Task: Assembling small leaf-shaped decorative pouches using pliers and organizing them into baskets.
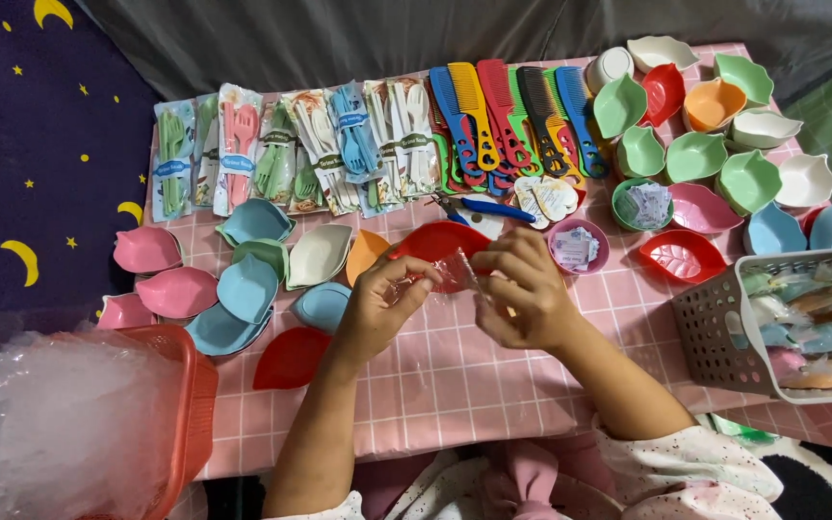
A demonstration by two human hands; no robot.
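Both hands are meeting at centre over the pink checked counter (455,385). Left hand (377,313) and right hand (522,289) are pinching a clear plastic wrap (455,274) around a red leaf-shaped dish (435,241). Dish is lying just beyond the fingertips, long axis running left-right, roughly equidistant from both. Wrap edges are hard to trace, possibly a bag; near rim of dish is hidden.

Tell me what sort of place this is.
Probably a home packing spot for small goods. A low table with a pink checked cloth holds rows of combs, packed cutlery sets and leaf-shaped dishes; an orange basket holds clear bags.
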